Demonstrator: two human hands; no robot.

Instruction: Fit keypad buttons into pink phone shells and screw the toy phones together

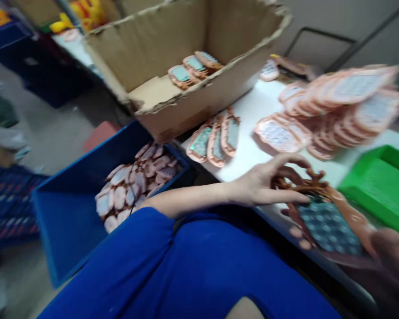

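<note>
Between my two hands is a brown antlered plastic toy piece (330,226) with a dark green panel of round bumps, tilted over the table edge. My left hand (266,181) pinches its antler end, thumb along the top of the panel and fingers curled over the antlers. From the lower right my right hand (390,252), dark and blurred, grips the other end; its fingertips show under the near side. Close by on the white table (244,161) lie three similar pieces (216,139) with pale green panels, overlapping in a row.
Ahead stands a cardboard box (193,106) with several such pieces inside. A blue bin (66,230) at left holds a heap of pinkish pieces (133,186). Stacked pink shells (346,106) fill the table's right side, beside a green tray (385,186).
</note>
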